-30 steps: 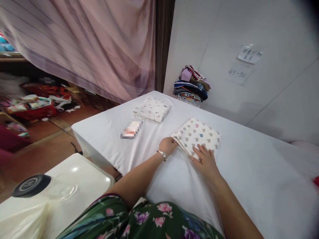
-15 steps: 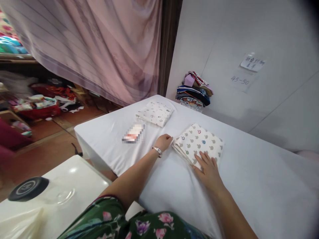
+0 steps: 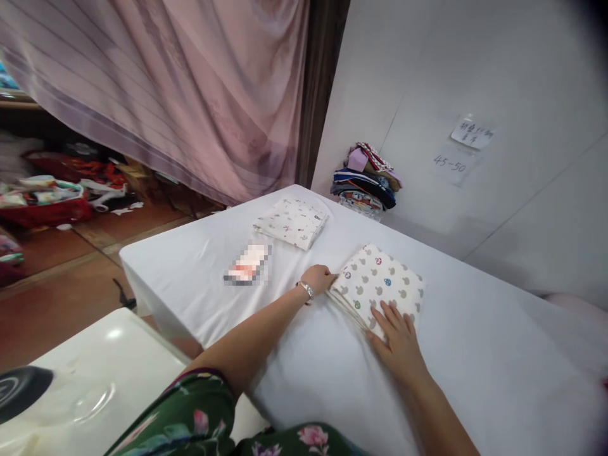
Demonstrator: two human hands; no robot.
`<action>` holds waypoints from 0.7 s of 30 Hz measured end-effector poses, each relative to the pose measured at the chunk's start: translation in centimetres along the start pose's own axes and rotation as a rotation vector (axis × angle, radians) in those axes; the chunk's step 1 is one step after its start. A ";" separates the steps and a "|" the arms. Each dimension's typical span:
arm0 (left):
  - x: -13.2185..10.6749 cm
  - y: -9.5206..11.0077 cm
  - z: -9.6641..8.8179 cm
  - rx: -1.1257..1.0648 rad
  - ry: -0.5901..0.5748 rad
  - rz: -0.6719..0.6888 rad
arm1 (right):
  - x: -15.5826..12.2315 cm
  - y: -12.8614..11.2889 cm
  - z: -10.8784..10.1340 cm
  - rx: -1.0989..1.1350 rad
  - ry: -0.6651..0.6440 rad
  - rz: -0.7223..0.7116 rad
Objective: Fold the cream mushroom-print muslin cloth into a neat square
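Note:
A folded white cloth [image 3: 401, 275] with a grey mushroom-like print and a few coloured motifs lies on the white-covered table [image 3: 479, 354]. At its left corner my left hand [image 3: 318, 278], with a bracelet at the wrist, is closed, its fingertips pinching the layered edge. My right hand [image 3: 398, 348] rests flat on the near right part of the same cloth, fingers spread. Farther back on the table is a second folded cloth [image 3: 292, 221], white with small scattered prints. Left of my left hand lies a flat phone-like object [image 3: 247, 265], its surface pixelated.
Against the wall behind the table stands a stack of folded clothes [image 3: 365, 177]. A pink curtain [image 3: 213, 95] hangs at the back left. At lower left is a white surface [image 3: 118, 373] with a dark-lidded object [image 3: 23, 386]. Beyond it, a red basket [image 3: 52, 212] sits on the floor.
My left hand has moved slightly right and now meets the cloth's left corner. My right hand stays flat on the cloth. The view has shifted a little.

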State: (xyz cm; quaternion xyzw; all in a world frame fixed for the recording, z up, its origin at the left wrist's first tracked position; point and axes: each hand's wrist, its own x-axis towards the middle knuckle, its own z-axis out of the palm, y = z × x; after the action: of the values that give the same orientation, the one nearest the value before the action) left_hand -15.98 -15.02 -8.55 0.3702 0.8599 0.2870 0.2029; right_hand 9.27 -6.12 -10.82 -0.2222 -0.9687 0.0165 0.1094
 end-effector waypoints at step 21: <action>1.7 2.9 1.7 0.053 0.028 0.079 | 1.5 1.2 -2.3 0.237 -0.165 0.085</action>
State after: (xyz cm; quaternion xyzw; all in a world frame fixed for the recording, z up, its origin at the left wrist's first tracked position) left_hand -14.58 -11.56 -8.22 0.4051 0.8547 0.2770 0.1692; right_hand 8.97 -4.44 -8.34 -0.2462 -0.9555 0.1534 0.0539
